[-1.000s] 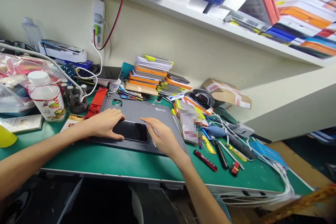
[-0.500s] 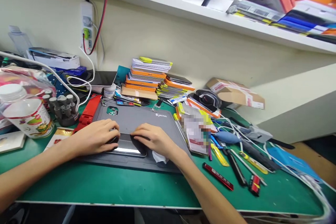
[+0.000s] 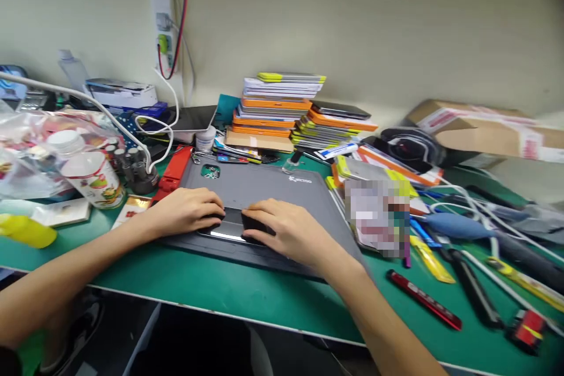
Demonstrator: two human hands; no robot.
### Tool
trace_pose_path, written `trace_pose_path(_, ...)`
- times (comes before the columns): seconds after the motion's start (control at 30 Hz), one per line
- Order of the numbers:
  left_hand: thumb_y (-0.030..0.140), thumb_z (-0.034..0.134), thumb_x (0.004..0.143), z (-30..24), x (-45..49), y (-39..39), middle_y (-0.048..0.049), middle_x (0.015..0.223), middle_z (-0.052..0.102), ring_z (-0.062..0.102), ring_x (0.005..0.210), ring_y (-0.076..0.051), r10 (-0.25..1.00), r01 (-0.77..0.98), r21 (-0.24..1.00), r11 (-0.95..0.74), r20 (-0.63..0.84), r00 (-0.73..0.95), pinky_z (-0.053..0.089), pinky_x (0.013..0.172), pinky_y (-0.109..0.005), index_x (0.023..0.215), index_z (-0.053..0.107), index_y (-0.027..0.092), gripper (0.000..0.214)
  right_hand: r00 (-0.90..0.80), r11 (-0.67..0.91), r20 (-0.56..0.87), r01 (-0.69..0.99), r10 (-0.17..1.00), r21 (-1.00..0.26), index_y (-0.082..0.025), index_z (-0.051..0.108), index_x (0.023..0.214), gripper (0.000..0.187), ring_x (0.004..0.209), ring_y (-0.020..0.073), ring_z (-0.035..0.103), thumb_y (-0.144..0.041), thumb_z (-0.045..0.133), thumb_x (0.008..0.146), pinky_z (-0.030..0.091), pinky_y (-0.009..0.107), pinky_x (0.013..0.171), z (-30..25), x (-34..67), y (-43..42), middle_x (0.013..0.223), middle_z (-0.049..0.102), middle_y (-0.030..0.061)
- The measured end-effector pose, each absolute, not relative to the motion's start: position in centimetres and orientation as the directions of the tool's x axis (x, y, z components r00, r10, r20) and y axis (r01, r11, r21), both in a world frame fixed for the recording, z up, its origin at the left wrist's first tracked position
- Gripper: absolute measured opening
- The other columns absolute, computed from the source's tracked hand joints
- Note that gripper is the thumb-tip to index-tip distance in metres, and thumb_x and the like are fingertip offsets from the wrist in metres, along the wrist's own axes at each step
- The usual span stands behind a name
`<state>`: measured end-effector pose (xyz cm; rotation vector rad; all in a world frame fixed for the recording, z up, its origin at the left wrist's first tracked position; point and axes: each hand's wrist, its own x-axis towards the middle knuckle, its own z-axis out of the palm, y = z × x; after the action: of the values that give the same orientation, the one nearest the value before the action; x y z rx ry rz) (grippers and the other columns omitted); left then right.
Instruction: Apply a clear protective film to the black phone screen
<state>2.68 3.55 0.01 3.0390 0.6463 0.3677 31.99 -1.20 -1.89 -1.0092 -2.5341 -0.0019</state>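
A dark, glossy smartphone [image 3: 230, 224] lies flat on a grey work mat [image 3: 259, 185]. At its left end is my left hand [image 3: 189, 211], its fingers curled together over the edge. My right hand [image 3: 286, 226] grips the right end, thumb toward the near side and fingers along the far side. Both hands cover the phone's ends, leaving only the shiny middle in sight. Behind them, near the mat's far edge, stands a small clear bottle with a black top [image 3: 296, 158].
Stacked phone-sized boxes [image 3: 275, 111] rise at the back. On the right lie a red pen-like tool [image 3: 423, 299], a yellow-handled tool [image 3: 432, 259] and a blue air blower [image 3: 458, 226]. A screwdriver holder [image 3: 140, 173], a white-lidded jar [image 3: 94, 179] and a red folded strip [image 3: 176, 170] are on the left.
The view has turned so that the bench sits further right and the upper shelf has mostly left the frame. Both hands stay at the phone; the white scrap by my right hand is now hidden.
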Motion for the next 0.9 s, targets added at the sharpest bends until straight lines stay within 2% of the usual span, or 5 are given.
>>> trace_pose_path(0.13,0.026,0.050,0.109,-0.1,2.4,3.2,-0.0071,0.125,0.076,0.072,0.110,-0.018,0.413,0.411,0.062,-0.910,0.239,0.879,0.057,0.092,-0.029,0.120,0.075,0.021,0.028,-0.592,0.690,0.485,0.723,0.644,-0.033,-0.023,0.071,0.134,0.032,0.118,0.0299,0.074,-0.029,0.052,0.108,0.064,0.046,0.096,-3.5,31.6,-3.8,0.135,0.074,0.0126)
trace_pose_path(0.3,0.030,0.047,0.111,0.3,2.1,2.9,-0.0080,0.129,0.076,0.074,0.113,-0.021,0.354,0.369,-0.039,-0.929,0.202,0.913,0.058,0.091,-0.030,0.120,0.076,0.019,0.032,-0.617,0.723,0.562,0.689,0.551,0.048,-0.024,0.075,0.127,0.030,0.119,0.0262,0.075,-0.017,0.053,0.107,0.064,0.041,0.100,-3.9,32.7,-5.5,0.132,0.077,0.0069)
trace_pose_path(0.5,0.034,0.045,0.111,1.0,1.1,3.0,-0.0126,0.139,0.071,0.067,0.132,-0.025,0.250,0.268,-0.098,-0.958,0.168,0.954,0.052,0.116,-0.036,0.122,0.074,0.014,0.036,-0.577,0.724,0.599,0.689,0.555,-0.008,-0.020,0.074,0.127,0.030,0.122,0.0235,0.074,-0.012,0.056,0.104,0.065,0.038,0.101,-3.4,33.1,-6.0,0.133,0.075,0.0086)
trace_pose_path(0.67,0.036,0.055,0.108,1.4,0.6,2.9,-0.0133,0.137,0.073,0.076,0.117,-0.026,0.296,0.306,-0.039,-0.951,0.167,0.941,0.063,0.096,-0.033,0.126,0.073,0.016,0.033,-0.545,0.712,0.592,0.699,0.594,-0.071,-0.023,0.073,0.132,0.035,0.124,0.0251,0.072,-0.011,0.056,0.103,0.066,0.042,0.101,-3.6,33.1,-6.2,0.135,0.074,0.0082)
trace_pose_path(0.9,0.035,0.058,0.105,1.8,0.7,2.8,-0.0135,0.137,0.073,0.077,0.114,-0.027,0.326,0.326,0.028,-0.945,0.144,0.934,0.063,0.092,-0.034,0.127,0.073,0.017,0.032,-0.529,0.717,0.595,0.687,0.605,-0.118,-0.022,0.073,0.133,0.036,0.122,0.0252,0.073,-0.010,0.058,0.102,0.065,0.042,0.102,-3.5,33.2,-6.4,0.134,0.074,0.0091)
